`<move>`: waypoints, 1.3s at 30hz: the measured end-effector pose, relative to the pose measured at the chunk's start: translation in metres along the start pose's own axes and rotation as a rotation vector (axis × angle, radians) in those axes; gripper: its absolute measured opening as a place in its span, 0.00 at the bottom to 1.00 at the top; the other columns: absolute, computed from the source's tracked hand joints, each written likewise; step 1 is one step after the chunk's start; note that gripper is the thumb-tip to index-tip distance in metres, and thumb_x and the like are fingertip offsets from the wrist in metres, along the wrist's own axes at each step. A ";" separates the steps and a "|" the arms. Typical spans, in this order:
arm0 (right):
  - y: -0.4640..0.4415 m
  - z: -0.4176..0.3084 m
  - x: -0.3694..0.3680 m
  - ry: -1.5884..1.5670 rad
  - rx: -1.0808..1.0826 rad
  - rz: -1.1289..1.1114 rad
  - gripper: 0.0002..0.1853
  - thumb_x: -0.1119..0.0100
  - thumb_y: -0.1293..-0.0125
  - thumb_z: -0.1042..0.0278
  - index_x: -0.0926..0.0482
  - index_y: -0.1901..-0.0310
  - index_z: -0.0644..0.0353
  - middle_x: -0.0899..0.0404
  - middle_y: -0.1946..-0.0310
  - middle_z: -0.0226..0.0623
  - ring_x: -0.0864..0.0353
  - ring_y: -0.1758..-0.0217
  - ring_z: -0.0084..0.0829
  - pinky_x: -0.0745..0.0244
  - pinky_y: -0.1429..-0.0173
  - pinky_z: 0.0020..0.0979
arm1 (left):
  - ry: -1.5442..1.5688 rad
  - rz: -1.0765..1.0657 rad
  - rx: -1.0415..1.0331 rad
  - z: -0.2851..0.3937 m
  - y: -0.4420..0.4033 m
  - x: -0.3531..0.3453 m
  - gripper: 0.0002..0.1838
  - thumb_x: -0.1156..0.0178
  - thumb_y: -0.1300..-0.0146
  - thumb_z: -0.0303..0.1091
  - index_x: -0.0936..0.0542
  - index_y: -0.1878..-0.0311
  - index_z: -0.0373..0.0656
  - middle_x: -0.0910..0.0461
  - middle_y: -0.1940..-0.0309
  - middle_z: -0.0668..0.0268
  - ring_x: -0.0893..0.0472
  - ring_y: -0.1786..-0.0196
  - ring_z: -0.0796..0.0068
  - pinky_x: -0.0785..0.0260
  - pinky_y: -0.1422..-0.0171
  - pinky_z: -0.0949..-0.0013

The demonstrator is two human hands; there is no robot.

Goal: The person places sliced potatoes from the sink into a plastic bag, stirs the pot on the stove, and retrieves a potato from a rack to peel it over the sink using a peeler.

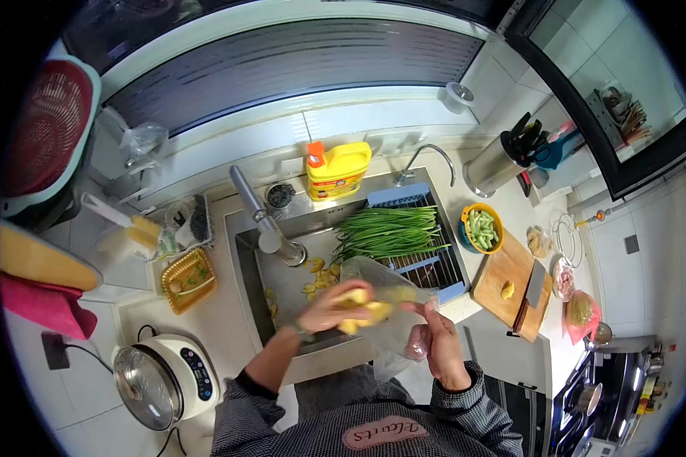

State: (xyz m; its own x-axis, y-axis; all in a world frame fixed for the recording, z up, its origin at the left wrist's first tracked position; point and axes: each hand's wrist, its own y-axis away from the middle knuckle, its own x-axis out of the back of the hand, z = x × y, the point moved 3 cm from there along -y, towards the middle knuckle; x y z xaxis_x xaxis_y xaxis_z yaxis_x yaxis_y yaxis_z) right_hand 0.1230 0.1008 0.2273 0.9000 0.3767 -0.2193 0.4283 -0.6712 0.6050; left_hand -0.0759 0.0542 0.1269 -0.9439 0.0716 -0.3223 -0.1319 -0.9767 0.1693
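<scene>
My left hand (334,308) is closed around yellow peelings (366,312), blurred by motion, at the mouth of a clear plastic bag. The right hand (443,352) grips this plastic bag (389,346), which hangs in front of my apron over the sink's front edge. More yellow peelings (320,280) lie scattered on the bottom of the metal sink (278,274). Beyond the bag, a bundle of long green chives (392,232) rests on a blue-ended drain rack (455,291) across the sink's right side.
The grey faucet (267,228) leans over the sink, with a yellow jug (339,171) behind it. On the right are a bowl of green pieces (482,230), a cutting board (503,278) and a cleaver (532,297). Leftward are a yellow basket (189,282) and a cooker (164,381).
</scene>
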 end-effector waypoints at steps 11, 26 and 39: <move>0.016 -0.020 0.018 0.075 0.211 0.151 0.25 0.59 0.23 0.51 0.27 0.43 0.68 0.32 0.88 0.27 0.37 0.87 0.19 0.44 0.80 0.22 | -0.573 -0.228 0.107 -0.040 -0.022 -0.044 0.25 0.44 0.32 0.41 0.30 0.35 0.39 0.21 0.43 0.58 0.22 0.42 0.60 0.28 0.40 0.62; 0.029 -0.028 0.025 0.059 0.209 0.337 0.27 0.61 0.23 0.52 0.28 0.45 0.74 0.36 0.92 0.31 0.42 0.91 0.23 0.42 0.81 0.26 | -0.932 1.066 0.501 -0.335 0.020 0.185 0.51 0.43 0.39 0.58 0.55 0.25 0.36 0.60 0.24 0.47 0.59 0.22 0.48 0.62 0.23 0.46; 0.029 -0.018 0.032 -0.011 0.175 0.441 0.23 0.56 0.26 0.54 0.20 0.53 0.69 0.23 0.73 0.31 0.32 0.78 0.18 0.41 0.75 0.18 | -1.302 -0.108 0.504 -0.264 -0.096 0.110 0.42 0.40 0.43 0.62 0.38 0.30 0.52 0.52 0.25 0.56 0.53 0.24 0.50 0.60 0.25 0.43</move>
State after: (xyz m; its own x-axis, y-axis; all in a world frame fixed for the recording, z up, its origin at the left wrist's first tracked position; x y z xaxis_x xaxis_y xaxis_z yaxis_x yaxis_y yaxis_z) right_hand 0.1630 0.1048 0.2516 0.9995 0.0253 0.0212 0.0112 -0.8635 0.5042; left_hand -0.0871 0.1028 -0.1709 -0.4855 0.5462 0.6826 -0.0520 -0.7975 0.6011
